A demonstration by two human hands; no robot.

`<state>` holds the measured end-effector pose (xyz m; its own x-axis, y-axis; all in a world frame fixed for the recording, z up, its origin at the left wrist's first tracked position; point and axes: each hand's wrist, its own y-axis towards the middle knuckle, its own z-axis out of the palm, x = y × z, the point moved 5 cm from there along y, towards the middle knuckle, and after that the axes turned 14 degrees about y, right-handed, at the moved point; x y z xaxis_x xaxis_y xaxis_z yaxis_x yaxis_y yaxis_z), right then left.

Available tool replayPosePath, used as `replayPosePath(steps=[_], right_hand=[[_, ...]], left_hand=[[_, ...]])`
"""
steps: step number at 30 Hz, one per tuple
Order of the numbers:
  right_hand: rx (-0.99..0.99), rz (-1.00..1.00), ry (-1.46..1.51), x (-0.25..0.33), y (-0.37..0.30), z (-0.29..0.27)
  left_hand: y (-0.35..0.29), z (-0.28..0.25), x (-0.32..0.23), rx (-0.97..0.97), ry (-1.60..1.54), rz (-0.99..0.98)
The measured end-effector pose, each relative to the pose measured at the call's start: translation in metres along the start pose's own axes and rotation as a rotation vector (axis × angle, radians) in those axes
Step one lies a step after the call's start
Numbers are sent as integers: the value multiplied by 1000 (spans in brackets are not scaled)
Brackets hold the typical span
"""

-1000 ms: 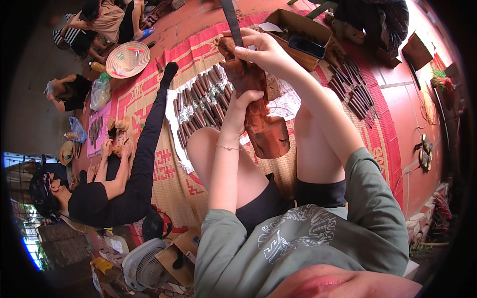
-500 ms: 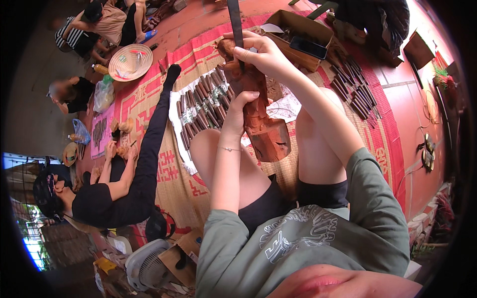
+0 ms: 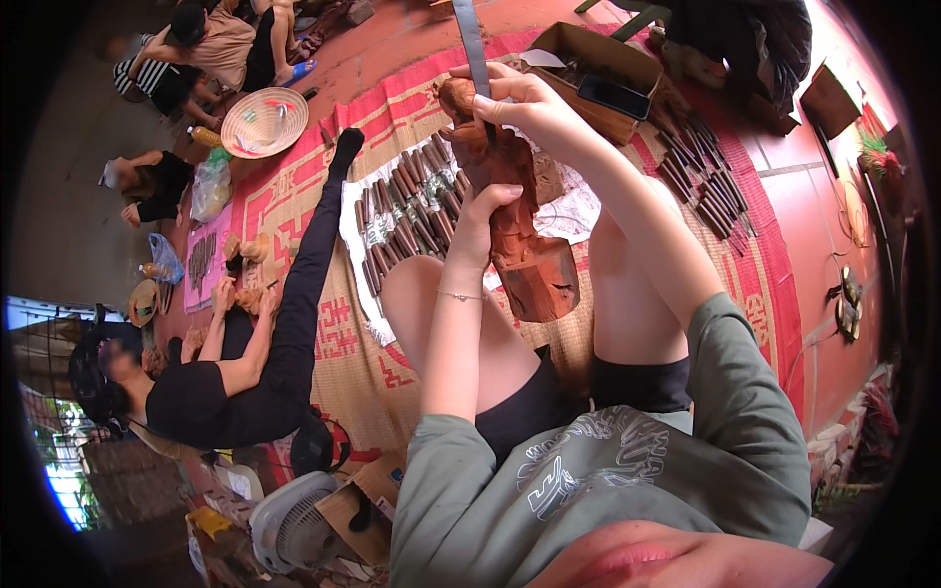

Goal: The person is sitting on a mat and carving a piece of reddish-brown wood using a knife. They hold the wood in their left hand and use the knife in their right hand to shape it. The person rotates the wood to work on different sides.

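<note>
Head view: at twelve o'clock, left hand (image 3: 482,218) grips the wooden figure (image 3: 510,211) between the knees; right hand (image 3: 524,103) closed on a chisel (image 3: 470,39). Figure looks shaped, detailing seemingly unfinished.

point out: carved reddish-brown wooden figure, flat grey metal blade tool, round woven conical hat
carved reddish-brown wooden figure (image 3: 524,257), head view, on its lower body.
flat grey metal blade tool (image 3: 471,39), head view, on the shaft above the right hand.
round woven conical hat (image 3: 263,122), head view, on its centre.
</note>
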<state>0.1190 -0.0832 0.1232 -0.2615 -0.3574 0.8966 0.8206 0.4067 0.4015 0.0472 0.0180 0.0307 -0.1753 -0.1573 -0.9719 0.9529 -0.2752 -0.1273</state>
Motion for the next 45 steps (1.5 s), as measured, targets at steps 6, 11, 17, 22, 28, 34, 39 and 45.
replayPosePath(steps=[6, 11, 17, 22, 28, 34, 39, 45], right_hand=[[-49, -85, -150, -6, 0, -2], [-46, -6, -31, -11, 2, -1], [-88, -97, -186, -12, 1, -5], [-107, 15, -84, -7, -1, -1], [-57, -88, -113, -4, -3, -2], [-93, -46, -145, -8, -1, -2], [-34, 18, 60, -1, -2, 1], [-26, -94, -111, 2, -4, 4]], left_hand=[[0, 2, -1, 20, 9, -17], [1, -1, 0, -24, -12, -1], [0, 4, -1, 17, -9, -36], [-1, 0, 3, -5, 9, -35], [-3, 4, -5, -21, 23, 8], [-3, 4, 1, 9, 5, -20], [-5, 2, -4, -31, 41, -19], [-6, 4, -6, -25, 41, 0]])
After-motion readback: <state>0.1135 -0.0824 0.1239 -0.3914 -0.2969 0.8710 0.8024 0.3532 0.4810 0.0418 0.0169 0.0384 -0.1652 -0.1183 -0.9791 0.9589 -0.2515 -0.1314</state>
